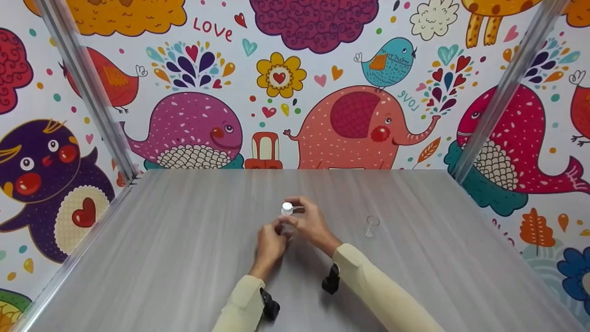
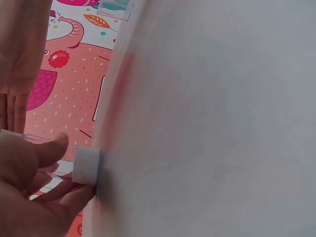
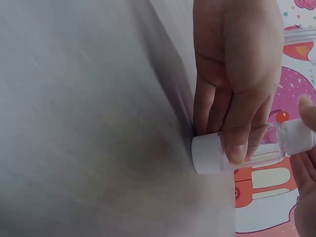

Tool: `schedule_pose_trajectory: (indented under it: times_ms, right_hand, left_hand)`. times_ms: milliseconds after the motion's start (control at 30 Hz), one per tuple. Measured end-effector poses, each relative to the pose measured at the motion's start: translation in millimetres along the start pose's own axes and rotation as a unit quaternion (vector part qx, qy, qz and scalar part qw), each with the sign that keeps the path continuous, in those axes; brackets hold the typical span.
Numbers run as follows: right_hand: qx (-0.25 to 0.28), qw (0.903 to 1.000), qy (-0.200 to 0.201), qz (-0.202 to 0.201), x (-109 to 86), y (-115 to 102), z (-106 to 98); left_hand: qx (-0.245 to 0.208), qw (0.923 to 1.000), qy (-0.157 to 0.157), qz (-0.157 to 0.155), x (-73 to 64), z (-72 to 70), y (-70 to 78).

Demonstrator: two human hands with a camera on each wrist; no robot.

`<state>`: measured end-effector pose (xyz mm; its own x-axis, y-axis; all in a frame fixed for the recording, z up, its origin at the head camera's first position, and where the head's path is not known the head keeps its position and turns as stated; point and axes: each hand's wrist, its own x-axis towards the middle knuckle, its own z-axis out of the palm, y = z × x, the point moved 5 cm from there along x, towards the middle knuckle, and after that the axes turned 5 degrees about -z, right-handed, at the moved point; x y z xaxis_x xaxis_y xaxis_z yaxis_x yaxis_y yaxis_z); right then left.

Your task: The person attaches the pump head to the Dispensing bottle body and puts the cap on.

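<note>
A small clear bottle (image 3: 269, 154) stands upright on the table, with a white base (image 3: 207, 154) at the bottom and a white cap (image 1: 287, 207) on top. My left hand (image 1: 271, 243) pinches it low down, just above the base; the left wrist view shows the thumb and fingers round the white base (image 2: 86, 165). At the top, my right hand (image 1: 309, 225) has thumb and fingers on either side of the cap (image 3: 298, 136). Much of the clear body is hidden behind the hands in the head view.
To the right of the hands, a small transparent cup (image 1: 371, 226) stands on the grey table (image 1: 184, 240). Metal posts (image 1: 495, 110) rise at both far corners. A wall printed with cartoon animals stands behind the table's far edge.
</note>
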<state>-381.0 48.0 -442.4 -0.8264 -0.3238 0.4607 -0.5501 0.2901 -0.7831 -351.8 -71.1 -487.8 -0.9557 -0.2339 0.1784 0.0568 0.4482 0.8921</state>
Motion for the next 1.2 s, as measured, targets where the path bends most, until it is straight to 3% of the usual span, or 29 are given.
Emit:
schedule_pose_trajectory:
  times_ms: [167,433,1000,1200]
  right_hand:
    - [0.060,0.9981,0.001,0.014,1.1,-0.9,-2.7]
    - [0.115,0.9930,-0.021,0.015,-2.5,-36.1,-6.7]
    - [0.072,0.9972,-0.018,-0.014,-5.2,-33.9,-4.2]
    - [0.051,0.9986,-0.008,-0.004,-2.1,-13.9,-1.0]
  left_hand:
    - [-0.001,1.0000,0.000,0.001,0.8,-0.2,1.1]
    - [0.010,0.9997,0.015,0.015,0.0,-1.7,3.8]
    - [0.000,0.9999,0.004,0.015,-0.9,-1.1,4.1]
    - [-0.001,1.0000,0.003,0.007,0.2,-0.5,1.9]
